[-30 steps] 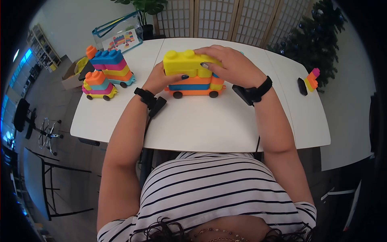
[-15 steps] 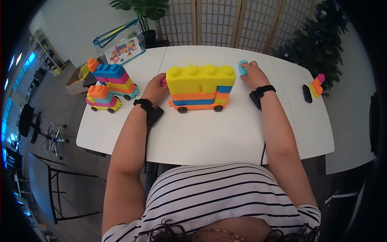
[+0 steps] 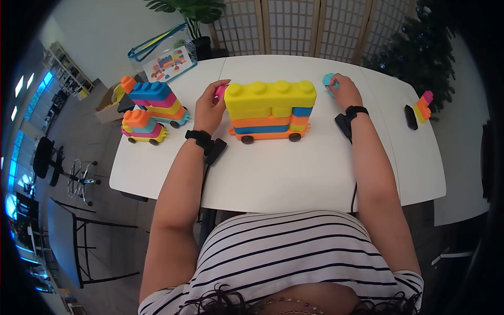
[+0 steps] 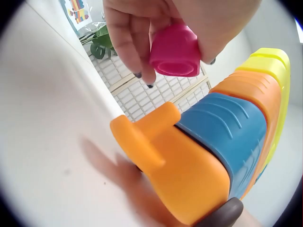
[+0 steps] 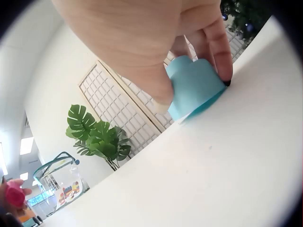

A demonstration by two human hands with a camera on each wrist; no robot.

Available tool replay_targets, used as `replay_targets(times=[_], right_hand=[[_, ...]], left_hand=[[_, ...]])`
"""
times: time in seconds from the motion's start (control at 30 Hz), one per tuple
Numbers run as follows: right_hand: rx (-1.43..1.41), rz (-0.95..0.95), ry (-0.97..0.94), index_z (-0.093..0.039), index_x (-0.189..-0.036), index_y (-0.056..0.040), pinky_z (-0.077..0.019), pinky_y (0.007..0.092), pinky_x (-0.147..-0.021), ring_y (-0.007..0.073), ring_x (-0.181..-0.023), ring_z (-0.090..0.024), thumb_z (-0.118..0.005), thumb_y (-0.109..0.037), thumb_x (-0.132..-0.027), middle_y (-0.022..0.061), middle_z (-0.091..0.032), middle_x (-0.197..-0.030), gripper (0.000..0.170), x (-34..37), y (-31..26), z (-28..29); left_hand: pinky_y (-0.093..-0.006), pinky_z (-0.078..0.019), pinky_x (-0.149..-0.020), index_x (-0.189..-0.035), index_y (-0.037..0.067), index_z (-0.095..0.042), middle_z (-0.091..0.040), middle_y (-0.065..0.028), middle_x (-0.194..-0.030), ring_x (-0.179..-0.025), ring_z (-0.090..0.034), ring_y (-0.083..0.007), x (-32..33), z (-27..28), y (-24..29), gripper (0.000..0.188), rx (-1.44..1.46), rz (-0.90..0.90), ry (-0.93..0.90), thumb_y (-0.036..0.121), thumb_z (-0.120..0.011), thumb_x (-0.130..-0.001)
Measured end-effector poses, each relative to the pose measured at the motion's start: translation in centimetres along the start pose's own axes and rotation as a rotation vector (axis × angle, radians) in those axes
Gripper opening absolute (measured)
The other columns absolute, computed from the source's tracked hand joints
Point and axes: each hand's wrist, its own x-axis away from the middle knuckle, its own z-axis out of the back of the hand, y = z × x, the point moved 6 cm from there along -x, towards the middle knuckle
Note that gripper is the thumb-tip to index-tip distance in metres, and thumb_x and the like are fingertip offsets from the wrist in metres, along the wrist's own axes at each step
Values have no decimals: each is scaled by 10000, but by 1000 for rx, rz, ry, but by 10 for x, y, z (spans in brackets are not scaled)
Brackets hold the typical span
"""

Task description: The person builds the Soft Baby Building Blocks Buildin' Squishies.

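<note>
A stacked toy train car stands on the white table, yellow bricks over orange and blue ones on an orange wheeled base. At its left end my left hand holds a small pink brick between thumb and fingers, raised above the car's orange coupling in the left wrist view. My right hand, beyond the car's right end, pinches a light-blue brick with thumb and fingers. In the right wrist view that brick's lower edge is right at the tabletop.
Two more brick-built train cars, a taller one and a shorter one, stand at the table's left. A clear bag with a picture card sits behind them. Near the right edge are a small brick stack and a black object.
Both hands have left the yellow top of the car. The left hand has brought a pink brick up beside it; the right hand has reached right and taken hold of the light-blue brick.
</note>
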Motion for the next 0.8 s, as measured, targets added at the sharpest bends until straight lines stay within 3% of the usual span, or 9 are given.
replay_targets(times=[0.07, 0.17, 0.3, 0.33, 0.4, 0.5, 0.67, 0.73, 0.8], right_hand=[[-51, 11, 38, -678, -1088, -118, -552, 440, -978, 334, -1139, -694, -770, -231, -956, 135, -722, -1188, 197, -1, 0, 3], [-574, 58, 123, -672, -1164, -103, -555, 364, -955, 222, -1150, -694, -801, -192, -953, 91, -728, -1224, 262, -11, -15, 29], [-1006, 454, 182, -679, -1216, -133, -557, 330, -954, 205, -1147, -693, -753, -179, -992, 78, -721, -1278, 241, 32, -130, 113], [-1011, 450, 179, -679, -1216, -133, -557, 330, -954, 205, -1147, -693, -753, -179, -992, 78, -721, -1278, 241, 44, -147, 121], [-667, 809, 197, -683, -1238, -136, -560, 339, -982, 233, -1162, -696, -724, -166, -999, 79, -709, -1329, 245, 77, -188, 129], [-527, 859, -13, -689, -1234, -125, -548, 370, -1040, 273, -1212, -682, -692, -130, -997, 82, -697, -1370, 238, 94, -209, 103], [-591, 866, -31, -699, -1209, -112, -528, 402, -1081, 307, -1269, -651, -670, -98, -994, 97, -692, -1374, 217, 97, -212, 99], [-579, 886, -44, -702, -1196, -112, -517, 409, -1097, 310, -1289, -639, -669, -95, -992, 94, -690, -1377, 207, 100, -214, 100], [-513, 972, 39, -701, -1185, -112, -483, 424, -1131, 310, -1307, -620, -671, -86, -982, 86, -688, -1384, 206, 107, -217, 104]], left_hand=[[-268, -566, -845, -1374, 107, -666, -730, -83, -1174, -921, -689, -119, 1, 5, 3, 334, 23, 12, 14, 180, -684, -1049], [-270, -568, -839, -1423, 114, -620, -729, -81, -1168, -929, -693, -118, -3, 9, -8, 379, -7, 79, 53, 186, -682, -1056], [-271, -570, -865, -1476, 119, -551, -744, -95, -1196, -976, -711, -129, -4, 11, -14, 482, -2, 24, 97, 153, -722, -1026], [-270, -570, -876, -1488, 111, -528, -750, -105, -1218, -1006, -721, -133, -3, 9, -10, 516, -6, -13, 69, 139, -734, -1016], [-266, -570, -891, -1491, 91, -515, -753, -115, -1235, -1036, -726, -134, -3, 6, -4, 540, 40, -7, 66, 127, -746, -1004], [-262, -572, -920, -1493, 57, -491, -755, -131, -1267, -1097, -731, -140, -3, 6, -7, 558, 107, -6, 61, 102, -747, -999], [-272, -577, -945, -1493, 50, -478, -753, -152, -1281, -1131, -734, -161, -4, 8, 2, 513, 224, -4, 94, 115, -710, -1039], [-319, -542, -1060, -1506, 44, -460, -714, -189, -1362, -1260, -689, -217, 1, 7, 13, 439, 342, -39, 98, 178, -594, -1110], [-301, -561, -989, -1486, 57, -463, -718, -194, -1341, -1207, -706, -208, 6, 5, 28, 427, 409, -67, 139, 259, -570, -1125]])
